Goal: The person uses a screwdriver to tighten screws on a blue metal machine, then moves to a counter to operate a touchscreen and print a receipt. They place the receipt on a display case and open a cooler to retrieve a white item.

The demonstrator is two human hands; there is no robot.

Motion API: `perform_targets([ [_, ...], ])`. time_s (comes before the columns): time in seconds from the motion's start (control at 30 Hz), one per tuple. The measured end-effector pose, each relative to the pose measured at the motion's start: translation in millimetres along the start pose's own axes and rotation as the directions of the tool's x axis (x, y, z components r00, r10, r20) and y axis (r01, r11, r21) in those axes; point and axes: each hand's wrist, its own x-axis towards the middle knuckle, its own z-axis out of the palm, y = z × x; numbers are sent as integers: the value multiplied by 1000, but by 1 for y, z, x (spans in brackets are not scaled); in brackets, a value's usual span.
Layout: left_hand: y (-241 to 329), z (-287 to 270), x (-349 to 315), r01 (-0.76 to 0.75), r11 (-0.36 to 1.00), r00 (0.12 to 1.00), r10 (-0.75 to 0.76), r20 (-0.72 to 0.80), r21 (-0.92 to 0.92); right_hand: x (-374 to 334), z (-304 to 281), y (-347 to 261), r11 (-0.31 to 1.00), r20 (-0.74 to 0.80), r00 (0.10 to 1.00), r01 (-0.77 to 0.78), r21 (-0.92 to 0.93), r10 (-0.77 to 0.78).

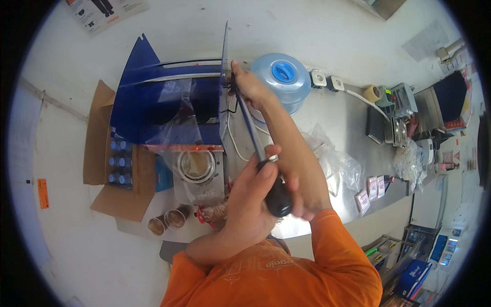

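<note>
Left hand [253, 192] clenched around black handle of a long screwdriver [255, 148], handle end near centre frame, slightly toward 5 o'clock. Shaft runs up toward 12 o'clock, tip at the side of the blue machine [169, 105].

Right hand [248, 82] is at the shaft's far end, fingers pressed against the machine's upright blue panel edge, about 12 o'clock from the handle. Cannot tell whether those fingers pinch the tip or just brace on the panel. Forearm crosses the frame down to the orange sleeve at 5 o'clock.

Containers:
- Cup [196, 166] seated in the machine's round holder, 9 o'clock from the handle; brownish liquid in it, clear film over the top.
- Two more cups [167, 221] on the counter edge at 8 o'clock, both with brown liquid, touching each other.
- Cardboard box [110, 169] at 9 o'clock, flaps open, holding rows of bottles [118, 162] with blue caps.
- Large water jug [283, 82] at 1 o'clock, blue cap, just beside the right hand; fill level not readable.
- Clear plastic bags [337, 163] at 3 o'clock on the steel counter [353, 117]; contents unclear.

Small pink packets [372, 190] lie at 3–4 o'clock.
</note>
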Motion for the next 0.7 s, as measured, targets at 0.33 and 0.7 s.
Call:
perform_targets([
  [0.33,29,53,57,-138,888,964,222,145,-439,42,-29,52,937,119,980,186,-294,-158],
  [0.7,-37,41,66,-32,988,984,57,167,-149,1,-30,1,977,267,964,-55,207,-2],
])
